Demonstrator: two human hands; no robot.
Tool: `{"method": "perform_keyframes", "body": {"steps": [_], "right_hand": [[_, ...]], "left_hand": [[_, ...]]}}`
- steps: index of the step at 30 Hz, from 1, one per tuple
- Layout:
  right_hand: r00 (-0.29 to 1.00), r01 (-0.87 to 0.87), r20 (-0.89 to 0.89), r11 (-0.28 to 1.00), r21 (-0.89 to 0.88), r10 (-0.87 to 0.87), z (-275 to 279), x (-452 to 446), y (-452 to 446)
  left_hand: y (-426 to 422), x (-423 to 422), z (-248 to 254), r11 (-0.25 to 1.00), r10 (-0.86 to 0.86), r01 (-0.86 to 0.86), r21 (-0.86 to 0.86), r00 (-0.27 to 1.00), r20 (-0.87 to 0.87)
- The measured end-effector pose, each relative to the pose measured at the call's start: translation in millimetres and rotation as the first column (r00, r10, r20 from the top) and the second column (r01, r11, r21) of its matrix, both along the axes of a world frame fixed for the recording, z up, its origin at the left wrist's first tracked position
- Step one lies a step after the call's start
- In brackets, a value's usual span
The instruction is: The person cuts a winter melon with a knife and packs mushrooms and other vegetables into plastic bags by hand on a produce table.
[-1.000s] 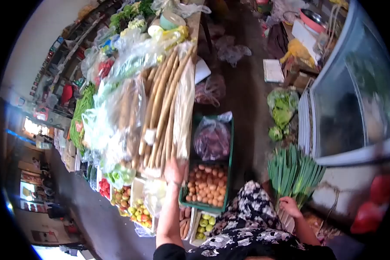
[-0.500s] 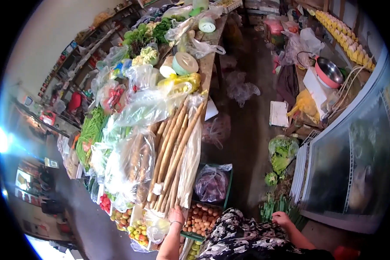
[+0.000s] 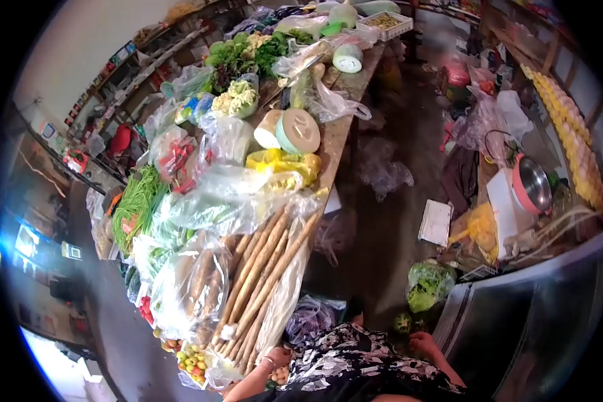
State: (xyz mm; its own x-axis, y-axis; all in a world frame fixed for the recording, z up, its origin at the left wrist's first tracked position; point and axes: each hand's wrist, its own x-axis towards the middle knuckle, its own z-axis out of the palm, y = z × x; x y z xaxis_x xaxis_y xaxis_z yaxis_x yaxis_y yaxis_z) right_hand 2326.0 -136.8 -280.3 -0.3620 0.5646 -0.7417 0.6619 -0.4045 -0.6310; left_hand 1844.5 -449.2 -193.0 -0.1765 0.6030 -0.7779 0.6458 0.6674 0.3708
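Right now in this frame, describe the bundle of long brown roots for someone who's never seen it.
Find the crowded produce table. At its near end, by the left hand, lies the bundle of long brown roots. Unlike the clear bag to its left, it resembles straight poles laid together.

Clothing [image 3: 358, 358] partly hides the eggs [image 3: 279, 376] beside the left hand [image 3: 277, 357], whose contact with the long roots [image 3: 262, 278] is unclear. Whether the right hand [image 3: 423, 344] holds anything cannot be told; the cabinet [image 3: 539, 318] beside it is cut off. Far beyond the left hand, shelf goods [image 3: 102, 79] are too small to tell.
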Motion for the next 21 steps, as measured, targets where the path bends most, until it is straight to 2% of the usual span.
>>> {"method": "perform_keyframes", "body": {"steps": [1, 2, 3, 4, 5, 6, 7, 8, 9, 10, 11, 12, 13, 14, 15, 16, 17, 18, 19, 20, 21], "right_hand": [[0.997, -0.073, -0.027, 0.993, 0.098, 0.076, -9.2, -2.9, 15.7], [0.987, -0.141, -0.043, 0.971, 0.195, 0.152, -12.0, -1.9, 28.7], [0.987, -0.146, -0.039, 0.973, 0.179, 0.155, 0.7, -8.9, 41.8], [0.991, 0.114, -0.079, 0.989, 0.095, -0.107, 12.0, -17.8, 60.4], [0.927, 0.365, -0.095, 0.931, 0.006, -0.363, 36.3, -33.1, 80.7], [0.924, 0.376, -0.063, 0.926, -0.032, -0.378, 58.6, -41.3, 97.5], [0.925, 0.372, -0.061, 0.927, -0.035, -0.374, 51.6, -37.7, 106.7], [0.958, 0.284, -0.049, 0.959, -0.001, -0.284, 30.4, -25.8, 117.2], [0.981, 0.192, -0.032, 0.981, 0.033, -0.191, 16.9, -18.3, 131.8], [0.968, 0.249, -0.006, 0.968, 0.017, -0.249, 37.2, -26.0, 136.8], [0.971, 0.239, -0.004, 0.971, 0.018, -0.239, 31.9, -23.8, 152.9], [0.989, 0.148, -0.010, 0.989, 0.000, -0.148, 5.1, -7.6, 163.2], [0.998, 0.053, -0.018, 0.998, -0.019, -0.054, 19.0, -13.3, 179.1], [0.990, 0.115, -0.065, 0.984, -0.134, -0.125, 38.1, -11.6, 198.4], [0.992, 0.095, -0.070, 0.986, -0.135, -0.105, 33.6, -11.8, 224.1], [0.999, -0.032, 0.006, 0.996, -0.088, 0.033, 14.4, -1.6, 247.2], [0.983, -0.159, 0.085, 0.986, -0.044, 0.162, 1.9, -1.3, 271.1], [0.963, -0.220, 0.180, 0.972, 0.087, 0.202, 22.1, -7.6, 294.9], [0.972, -0.181, 0.166, 0.980, 0.080, 0.166, 64.1, -30.1, 331.5], [0.978, -0.145, 0.159, 0.987, 0.067, 0.133, 90.2, -45.1, 358.1], [0.986, -0.168, 0.026, 0.959, 0.227, 0.167, 61.1, -36.7, 387.0]], "left_hand": [[1.2, -5.6, -46.7, 0.987, -0.047, 0.046, 0.157, 0.999, 0.005], [28.4, -2.8, -44.7, 0.994, 0.038, -0.039, 0.101, 0.999, 0.009], [59.4, -3.0, -43.5, 0.992, 0.120, -0.120, 0.038, 0.993, 0.006], [82.3, -6.3, -37.2, 0.983, 0.045, -0.038, 0.177, 0.998, -0.037], [106.8, -12.0, -30.5, 0.949, -0.023, 0.051, 0.311, 0.995, -0.093], [146.0, -10.7, -0.3, 0.968, 0.094, -0.086, 0.236, 0.995, -0.023], [178.3, -7.7, 27.3, 0.963, 0.215, -0.219, 0.156, 0.976, 0.038], [193.1, -18.1, 6.6, 0.962, 0.221, -0.224, 0.157, 0.975, 0.039], [208.1, -33.4, -32.1, 0.933, 0.099, -0.107, 0.344, 0.994, 0.041], [220.3, -39.3, -54.0, 0.857, -0.021, 0.008, 0.515, 1.000, 0.020], [287.3, -20.2, 67.3, 0.918, 0.211, -0.211, 0.336, 0.977, 0.037], [318.6, -21.6, 77.2, 0.886, 0.290, -0.309, 0.345, 0.951, 0.108], [339.5, -19.7, 80.9, 0.845, 0.367, -0.407, 0.347, 0.913, 0.177], [360.4, -19.1, 78.3, 0.839, 0.340, -0.375, 0.395, 0.927, 0.157], [381.9, -21.1, 73.1, 0.829, 0.314, -0.338, 0.446, 0.940, 0.129], [399.8, -18.6, 69.8, 0.778, 0.297, -0.293, 0.556, 0.951, 0.085], [422.7, -12.5, 87.8, 0.779, 0.379, -0.409, 0.475, 0.911, 0.163], [443.0, -9.8, 97.5, 0.767, 0.403, -0.419, 0.486, 0.904, 0.143], [460.1, -9.1, 102.5, 0.757, 0.428, -0.431, 0.492, 0.895, 0.126], [475.0, -12.1, 105.3, 0.681, 0.466, -0.443, 0.582, 0.876, 0.122], [487.5, -15.2, 108.7, 0.599, 0.510, -0.454, 0.660, 0.852, 0.123]]}}
